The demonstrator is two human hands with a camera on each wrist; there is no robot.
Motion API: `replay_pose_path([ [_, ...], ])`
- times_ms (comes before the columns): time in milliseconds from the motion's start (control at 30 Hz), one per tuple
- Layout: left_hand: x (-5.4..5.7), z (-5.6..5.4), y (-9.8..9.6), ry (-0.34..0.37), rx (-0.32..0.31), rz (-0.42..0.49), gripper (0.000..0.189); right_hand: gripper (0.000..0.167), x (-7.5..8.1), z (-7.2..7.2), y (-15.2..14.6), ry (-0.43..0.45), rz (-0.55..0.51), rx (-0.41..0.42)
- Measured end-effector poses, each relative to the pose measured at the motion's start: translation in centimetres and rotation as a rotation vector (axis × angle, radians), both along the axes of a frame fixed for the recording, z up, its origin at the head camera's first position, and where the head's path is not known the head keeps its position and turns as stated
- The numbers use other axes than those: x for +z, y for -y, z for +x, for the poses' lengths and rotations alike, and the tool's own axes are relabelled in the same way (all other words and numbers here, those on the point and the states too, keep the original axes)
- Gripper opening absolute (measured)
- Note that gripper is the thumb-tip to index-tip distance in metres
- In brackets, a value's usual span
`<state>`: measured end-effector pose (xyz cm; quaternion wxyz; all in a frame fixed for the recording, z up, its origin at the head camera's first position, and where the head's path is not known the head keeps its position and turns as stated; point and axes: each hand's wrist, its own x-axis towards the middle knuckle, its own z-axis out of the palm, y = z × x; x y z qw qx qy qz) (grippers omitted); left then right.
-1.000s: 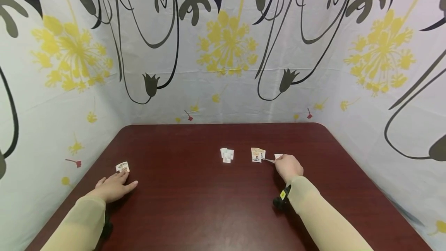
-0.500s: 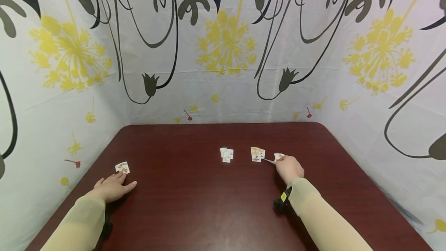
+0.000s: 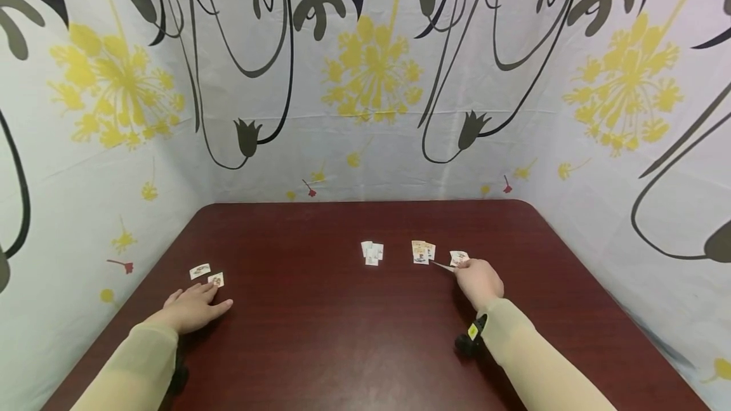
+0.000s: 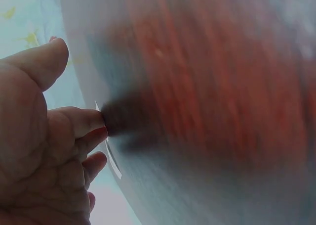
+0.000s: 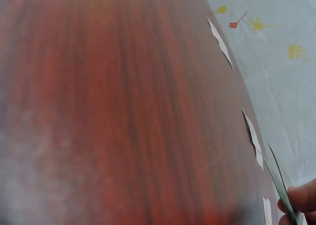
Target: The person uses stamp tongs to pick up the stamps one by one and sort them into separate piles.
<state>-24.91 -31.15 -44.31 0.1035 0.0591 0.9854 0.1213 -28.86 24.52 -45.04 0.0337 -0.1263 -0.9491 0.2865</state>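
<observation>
My left hand [image 3: 188,308] lies palm down at the left of the table, fingers stretched out. Its fingertips rest on a small printed paper card [image 3: 216,280]; in the left wrist view the paper's edge [image 4: 113,160] shows under them. A second card [image 3: 200,271] lies just beyond, apart from the first. On the right, my right hand [image 3: 480,283] pinches slim metal tweezers [image 5: 279,178], whose tips point left and stand apart with nothing between them. Close to that hand lies another small card [image 3: 459,258], partly covered by it.
A cluster of overlapping orange-and-white cards [image 3: 421,252] lies left of the tweezers' tips. Farther left is a cluster of whitish cards [image 3: 372,252]. The dark red table [image 3: 320,335] is ringed by a patterned cloth [image 3: 365,163].
My left hand has slid one card right and slightly nearer, parting it from the card it overlapped. The right hand, with the tweezers, has shifted slightly right and nearer, uncovering more of its neighbouring card.
</observation>
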Motion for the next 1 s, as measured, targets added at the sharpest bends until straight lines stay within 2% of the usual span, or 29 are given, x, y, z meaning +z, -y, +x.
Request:
replay_pose_path([
  [367, 0.5, 0.4, -2.2, -0.015, -0.046, -0.01, 0.076, 0.027, 0.2, 1.0, 0.6, -0.032, -0.033, 0.014],
  [600, 0.3, 0.5, -3.9, -0.034, -0.085, -0.016, 0.073, 0.024, 0.2, 1.3, 1.1, -0.036, -0.035, 0.042],
  [1000, 0.3, 0.8, -7.3, -0.008, -0.189, -0.035, 0.07, 0.017, -0.4, 1.5, 1.8, -0.081, -0.069, 0.098],
])
